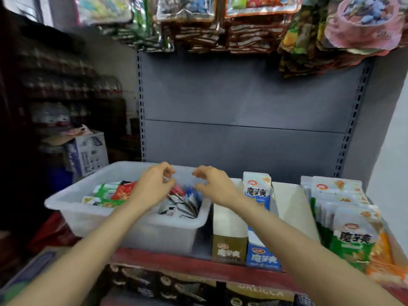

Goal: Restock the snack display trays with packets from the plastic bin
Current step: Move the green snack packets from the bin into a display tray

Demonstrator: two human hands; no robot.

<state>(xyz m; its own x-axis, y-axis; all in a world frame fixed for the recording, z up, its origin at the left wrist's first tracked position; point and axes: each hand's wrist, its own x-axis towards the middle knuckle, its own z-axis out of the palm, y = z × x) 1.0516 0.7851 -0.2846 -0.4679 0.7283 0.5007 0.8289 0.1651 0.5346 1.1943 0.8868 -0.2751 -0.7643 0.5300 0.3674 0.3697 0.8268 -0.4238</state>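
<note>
Inside, white plastic bin (88, 214), jumbled red, green, blue packets (181, 200)

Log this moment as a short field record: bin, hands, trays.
bin: white plastic bin on the shelf, left of the trays, holding mixed packets
left hand: over the bin, fingers loosely curled, holding nothing
right hand: over the bin's right end, fingers loosely curled, holding nothing
brown tray: looks nearly empty
blue tray: partly stocked
</note>
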